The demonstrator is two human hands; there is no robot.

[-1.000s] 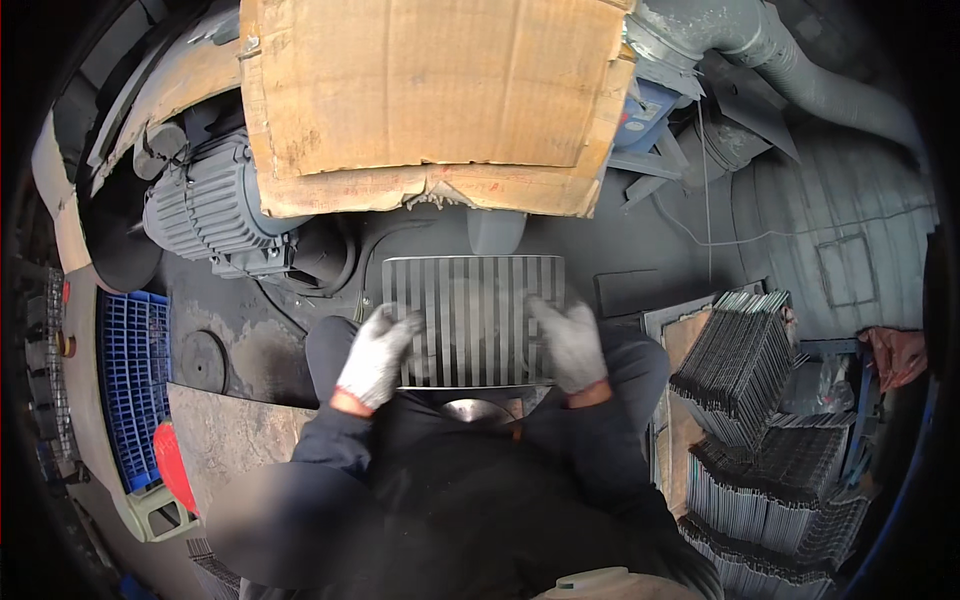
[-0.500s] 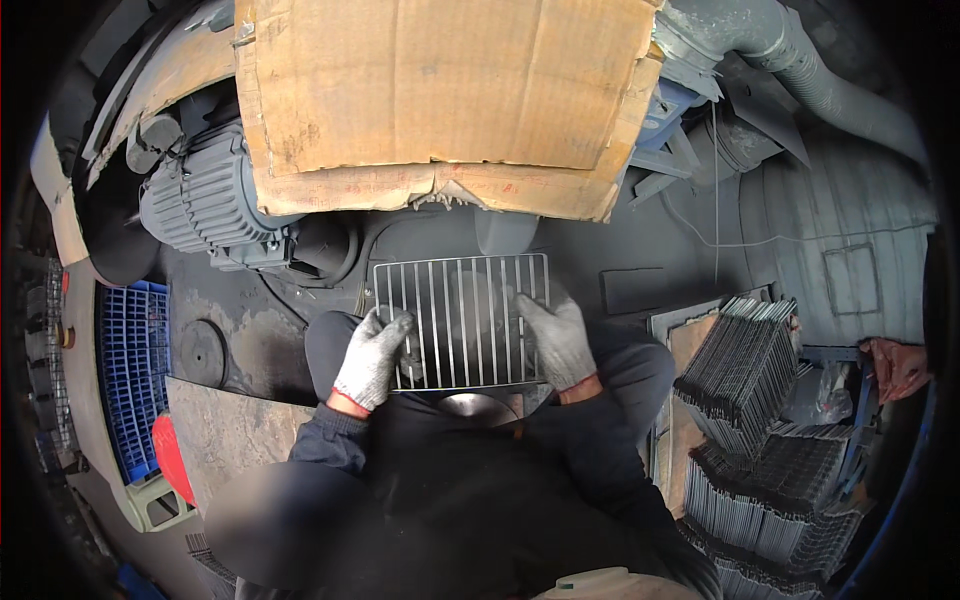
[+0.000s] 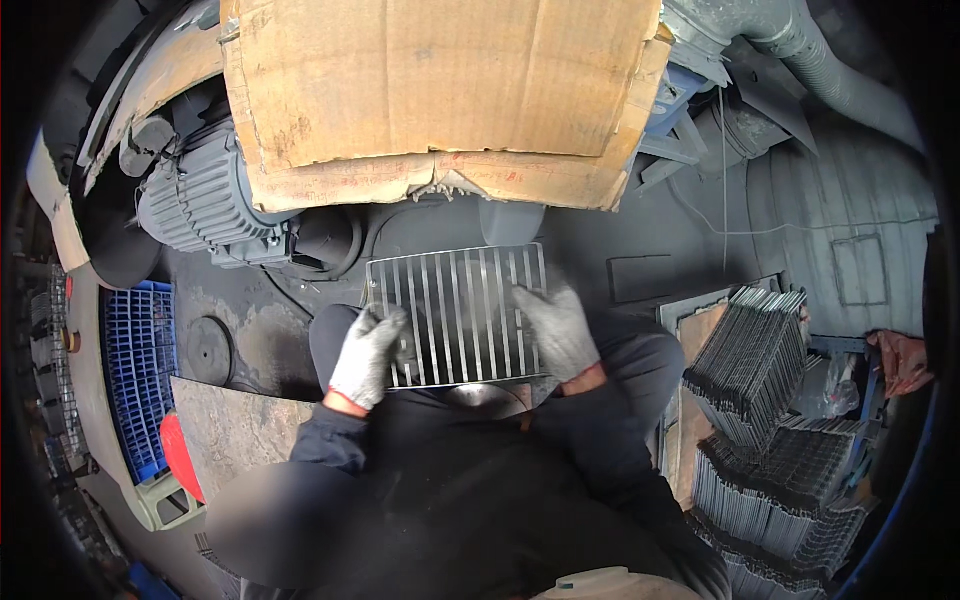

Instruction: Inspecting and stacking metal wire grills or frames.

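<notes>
A: Grip?
B: Left hand [image 3: 367, 360], right hand [image 3: 562, 337] gloved, apart, each clamped on one side of a rack [image 3: 461, 315]
A: Rack's place?
B: Between both; stacked racks [image 3: 748, 365] right of right hand, motor [image 3: 203, 192] ahead-left of left

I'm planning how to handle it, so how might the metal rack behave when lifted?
The metal rack is probably stiff: it looks flat, without obvious sag, between the left hand and right hand. It's likely light for its size, being mostly open gaps.
</notes>
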